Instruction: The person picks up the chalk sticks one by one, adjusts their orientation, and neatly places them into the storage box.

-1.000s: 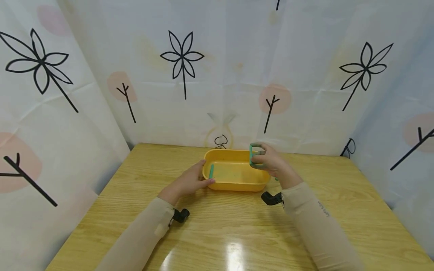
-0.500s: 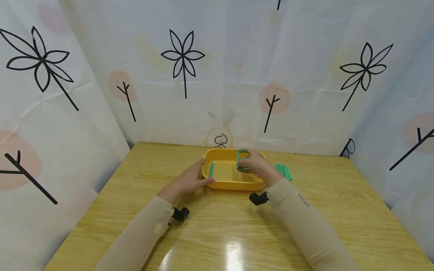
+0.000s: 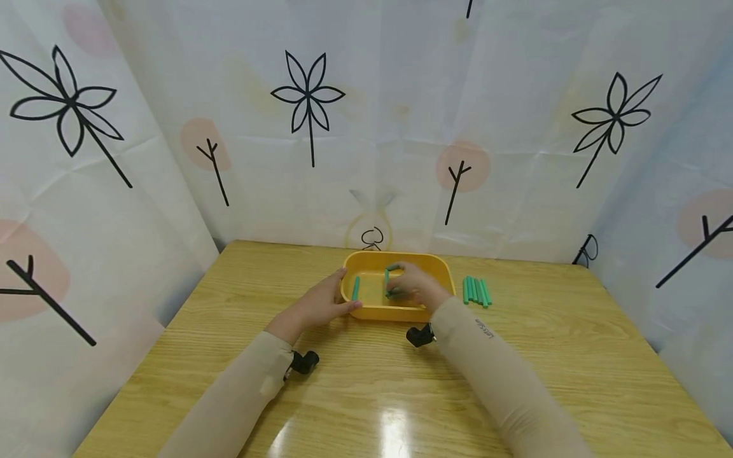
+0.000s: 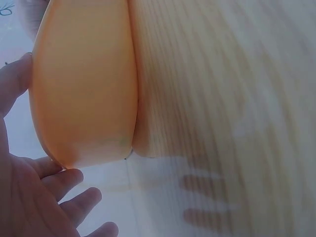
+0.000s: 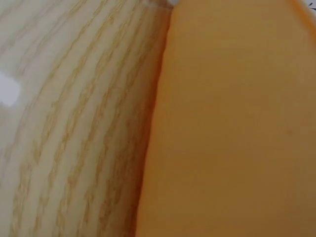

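With fingers of right hand (image 3: pixel 415 284) narrowed, holds 1 stick (image 3: pixel 386 280), apparently near its 2 ends, inside tray (image 3: pixel 380 313). Lies just left of palm, long axis roughly front to back; can't tell if touching tray floor. Runs about parallel to other stick (image 3: pixel 356 289), with a gap between; probably hinges on that gap. Sits nearer to right hand than to left hand (image 3: pixel 317 306).

With left hand, grips tray's left end, thumb at near rim, fingers on outside. From right wrist view, gets just tray and table (image 3: pixel 355 388), no fingers.

Versus 1.0 s ago: is farther left, lower into tray; leaves 5 loose sticks (image 3: pixel 475 291) uncovered, right of tray. Keeps left hand in place.
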The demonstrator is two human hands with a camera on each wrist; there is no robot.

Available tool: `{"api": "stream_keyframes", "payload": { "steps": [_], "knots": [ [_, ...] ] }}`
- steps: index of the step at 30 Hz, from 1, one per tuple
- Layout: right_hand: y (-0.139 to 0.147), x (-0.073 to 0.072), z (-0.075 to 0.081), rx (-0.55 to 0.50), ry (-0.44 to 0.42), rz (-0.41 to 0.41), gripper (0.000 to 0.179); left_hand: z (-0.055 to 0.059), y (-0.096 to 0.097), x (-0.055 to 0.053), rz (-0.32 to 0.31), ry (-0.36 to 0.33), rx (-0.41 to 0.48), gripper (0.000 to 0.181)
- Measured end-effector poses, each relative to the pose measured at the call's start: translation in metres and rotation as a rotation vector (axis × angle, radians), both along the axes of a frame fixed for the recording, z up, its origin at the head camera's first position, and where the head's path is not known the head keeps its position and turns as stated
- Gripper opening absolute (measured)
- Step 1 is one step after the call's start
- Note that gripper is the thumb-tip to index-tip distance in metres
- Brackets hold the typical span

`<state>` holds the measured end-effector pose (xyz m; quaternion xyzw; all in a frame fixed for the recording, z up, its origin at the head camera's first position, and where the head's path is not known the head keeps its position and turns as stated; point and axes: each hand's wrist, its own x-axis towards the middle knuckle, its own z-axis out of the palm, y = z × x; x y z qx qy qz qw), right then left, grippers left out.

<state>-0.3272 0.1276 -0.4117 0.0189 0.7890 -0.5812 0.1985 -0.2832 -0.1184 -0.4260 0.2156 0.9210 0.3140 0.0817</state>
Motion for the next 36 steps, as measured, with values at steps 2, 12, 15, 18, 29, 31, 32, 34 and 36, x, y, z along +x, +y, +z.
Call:
{"api": "stream_keyframes", "payload": {
  "steps": [2,12,15,18,29,31,32,34,36],
  "knots": [
    [-0.003,-0.001,-0.003,0.012,-0.005,-0.002,0.063,0.0,0.0,0.0,0.002,-0.005,0.001,0.099],
    [-0.022,-0.006,-0.012,0.032,0.013,-0.031,0.061,0.001,0.001,0.001,-0.008,0.011,0.011,0.101],
    [-0.024,-0.006,-0.013,0.046,0.002,-0.025,0.062,0.0,0.001,0.001,-0.008,0.007,0.011,0.101],
    [-0.026,-0.006,-0.013,0.06,0.001,-0.018,0.062,0.0,0.001,0.0,-0.005,0.004,0.007,0.101],
    [-0.03,-0.002,-0.009,0.091,0.026,-0.006,0.061,0.001,0.002,0.001,0.011,0.013,0.012,0.099],
    [-0.028,-0.002,-0.009,0.092,0.03,-0.011,0.06,0.001,0.002,0.001,0.017,0.012,0.011,0.098],
    [-0.026,-0.001,-0.009,0.093,0.035,-0.013,0.06,0.001,0.002,0.001,0.018,0.012,0.008,0.098],
    [-0.023,0.0,-0.007,0.091,0.037,-0.018,0.059,0.001,0.002,0.002,0.021,0.009,0.007,0.098],
    [-0.019,0.001,-0.006,0.087,0.037,-0.021,0.057,0.001,0.002,0.001,0.022,0.007,0.005,0.097]
  ]
}}
